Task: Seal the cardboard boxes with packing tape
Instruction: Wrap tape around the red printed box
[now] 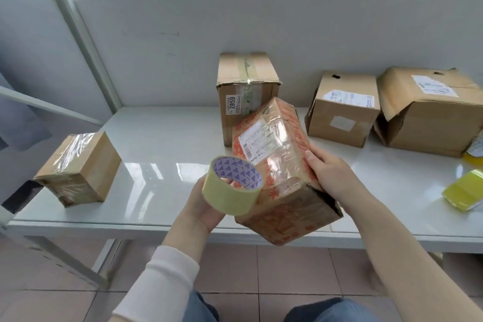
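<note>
My left hand (202, 208) holds a roll of pale yellow packing tape (232, 185), with fingers hooked through its core. My right hand (330, 174) grips the right side of a cardboard box with orange print (281, 180), tilted and lifted over the table's front edge. The box has a white label and shiny clear tape on its top face. A flap at its near right end gapes open. The tape roll sits against the box's left face.
On the white table (156, 165) stand a taped small box (78, 168) at the left, a tall box marked 2859 (245, 91) behind, and two boxes (342, 110) (428, 110) at the right, the far one torn open. Yellow packaging (465, 192) lies at the right edge.
</note>
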### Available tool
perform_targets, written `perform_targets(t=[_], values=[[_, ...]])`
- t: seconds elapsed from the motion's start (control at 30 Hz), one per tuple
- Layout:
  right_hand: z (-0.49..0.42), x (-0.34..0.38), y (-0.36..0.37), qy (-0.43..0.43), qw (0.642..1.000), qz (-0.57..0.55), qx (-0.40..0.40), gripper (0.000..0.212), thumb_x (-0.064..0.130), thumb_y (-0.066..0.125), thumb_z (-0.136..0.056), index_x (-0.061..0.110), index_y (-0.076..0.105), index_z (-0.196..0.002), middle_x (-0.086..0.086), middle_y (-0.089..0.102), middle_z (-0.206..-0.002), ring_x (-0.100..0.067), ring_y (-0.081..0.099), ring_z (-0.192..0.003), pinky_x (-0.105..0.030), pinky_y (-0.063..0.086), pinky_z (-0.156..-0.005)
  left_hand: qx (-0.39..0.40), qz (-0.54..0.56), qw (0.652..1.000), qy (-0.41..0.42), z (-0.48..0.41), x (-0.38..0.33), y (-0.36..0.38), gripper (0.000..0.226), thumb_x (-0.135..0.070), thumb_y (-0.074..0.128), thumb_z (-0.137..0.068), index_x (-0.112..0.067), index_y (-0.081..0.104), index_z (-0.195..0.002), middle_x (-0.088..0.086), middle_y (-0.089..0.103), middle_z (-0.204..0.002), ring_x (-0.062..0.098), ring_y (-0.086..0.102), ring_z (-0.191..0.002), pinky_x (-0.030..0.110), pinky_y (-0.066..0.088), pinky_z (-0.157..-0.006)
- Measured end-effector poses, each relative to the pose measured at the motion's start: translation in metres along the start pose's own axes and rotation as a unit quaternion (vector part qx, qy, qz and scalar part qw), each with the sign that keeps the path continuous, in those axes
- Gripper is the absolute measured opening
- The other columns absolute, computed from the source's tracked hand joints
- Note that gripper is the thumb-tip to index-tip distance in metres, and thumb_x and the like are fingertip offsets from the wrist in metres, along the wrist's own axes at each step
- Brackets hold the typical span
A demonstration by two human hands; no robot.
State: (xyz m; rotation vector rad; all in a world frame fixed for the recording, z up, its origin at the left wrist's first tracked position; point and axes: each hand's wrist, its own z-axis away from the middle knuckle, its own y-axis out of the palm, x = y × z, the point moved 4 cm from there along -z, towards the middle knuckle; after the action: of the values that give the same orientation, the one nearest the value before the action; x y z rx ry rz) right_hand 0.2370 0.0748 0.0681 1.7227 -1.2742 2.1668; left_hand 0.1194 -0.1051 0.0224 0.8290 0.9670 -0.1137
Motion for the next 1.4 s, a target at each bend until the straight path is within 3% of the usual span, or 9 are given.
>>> perform_targets(t=[0.23, 0.37, 0.47, 0.57, 0.73, 0.83, 0.9, 1.13, 1.4], values=[[0.003, 0.032, 0.036, -0.062, 0.980, 0.185, 0.050, 0.053, 0.040, 0.032, -0.099, 0.024, 0.021, -0.148, 0.008, 0.008, -0.157, -0.013, 0.011, -0.145, -0.037, 0.019, -0.116, -0.051, 0.021, 0.997, -0.057, 0.002, -0.001, -0.044, 0.028, -0.024, 0.066, -0.067, -0.005, 0.063, -0.088, 0.017, 0.061, -0.104, 0.030, 0.059, -0.102, 0.047, 0.043, -0.099], [0.008, 0.039, 0.054, -0.078, 0.957, 0.271, 0.065, 0.057, 0.048, 0.027, -0.098, 0.027, 0.014, -0.149, 0.009, 0.004, -0.158, -0.013, 0.007, -0.145, -0.038, 0.018, -0.115, -0.061, -0.052, 0.997, 0.013, 0.010, -0.045, -0.064, 0.032, -0.019, 0.052, -0.091, -0.013, 0.061, -0.061, 0.010, 0.068, -0.111, 0.024, 0.063, -0.092, 0.043, 0.047, -0.093], [0.010, 0.045, 0.063, -0.104, 0.938, 0.321, 0.079, 0.060, 0.053, 0.029, -0.096, 0.028, 0.016, -0.149, 0.010, 0.008, -0.157, -0.012, 0.009, -0.145, -0.037, 0.018, -0.114, -0.026, -0.113, 0.990, 0.075, 0.024, -0.082, -0.058, 0.032, -0.019, 0.041, -0.097, -0.012, 0.052, -0.068, 0.007, 0.067, -0.120, 0.025, 0.062, -0.110, 0.041, 0.047, -0.093], [0.011, 0.049, 0.077, -0.130, 0.921, 0.350, 0.106, 0.062, 0.056, 0.031, -0.094, 0.030, 0.018, -0.149, 0.012, 0.010, -0.157, -0.011, 0.008, -0.145, -0.037, 0.015, -0.113, -0.046, -0.167, 0.974, 0.143, 0.035, -0.105, -0.034, 0.028, -0.020, 0.043, -0.097, -0.015, 0.050, -0.071, 0.003, 0.070, -0.114, 0.021, 0.065, -0.096, 0.039, 0.049, -0.087], [0.011, 0.053, 0.066, -0.110, 0.968, 0.199, 0.104, 0.043, 0.044, 0.029, -0.099, 0.033, 0.039, -0.140, 0.013, 0.037, -0.147, -0.011, 0.029, -0.137, -0.036, 0.025, -0.110, -0.076, -0.137, 0.963, 0.219, 0.033, -0.104, 0.016, 0.016, -0.013, 0.052, -0.094, -0.015, 0.051, -0.078, 0.006, 0.070, -0.097, 0.021, 0.059, -0.086, 0.037, 0.048, -0.079], [0.013, 0.053, 0.050, -0.069, 0.994, -0.030, 0.074, 0.034, 0.039, 0.037, -0.098, 0.032, 0.057, -0.126, 0.014, 0.063, -0.105, -0.006, 0.055, -0.099, -0.026, 0.043, -0.085, -0.043, -0.135, 0.966, 0.217, 0.020, -0.093, 0.039, 0.017, -0.013, 0.052, -0.095, -0.017, 0.051, -0.079, 0.005, 0.068, -0.091, 0.020, 0.056, -0.084, 0.034, 0.046, -0.075], [0.008, 0.049, 0.044, -0.070, 0.995, -0.056, 0.046, 0.030, 0.034, 0.041, -0.098, 0.029, 0.059, -0.122, 0.008, 0.063, -0.114, -0.010, 0.057, -0.104, -0.032, 0.048, -0.089, -0.046, -0.153, 0.963, 0.217, 0.013, -0.088, 0.044, 0.015, -0.014, 0.052, -0.095, -0.016, 0.052, -0.080, 0.003, 0.068, -0.088, 0.016, 0.056, -0.078, 0.030, 0.046, -0.070], [-0.030, 0.046, 0.047, -0.065, 0.997, 0.035, 0.007, 0.026, 0.034, 0.052, -0.093, 0.019, 0.062, -0.111, -0.001, 0.062, -0.110, -0.016, 0.057, -0.099, -0.029, 0.048, -0.079, -0.061, -0.258, 0.964, 0.010, -0.009, -0.107, 0.010, 0.022, -0.021, 0.046, -0.092, -0.010, 0.054, -0.075, 0.007, 0.055, -0.063, 0.018, 0.054, -0.052, 0.020, 0.043, -0.049], [-0.070, 0.041, 0.059, -0.009, 0.995, 0.089, 0.035, 0.064, 0.054, 0.060, -0.081, 0.024, 0.045, -0.135, -0.007, 0.040, -0.138, -0.025, 0.036, -0.129, -0.040, 0.033, -0.105, 0.076, -0.522, 0.833, -0.166, -0.038, -0.113, 0.017, 0.033, -0.041, 0.060, -0.086, -0.014, 0.062, -0.104, 0.002, 0.071, -0.086, 0.015, 0.068, -0.071, 0.027, 0.056, -0.065]])
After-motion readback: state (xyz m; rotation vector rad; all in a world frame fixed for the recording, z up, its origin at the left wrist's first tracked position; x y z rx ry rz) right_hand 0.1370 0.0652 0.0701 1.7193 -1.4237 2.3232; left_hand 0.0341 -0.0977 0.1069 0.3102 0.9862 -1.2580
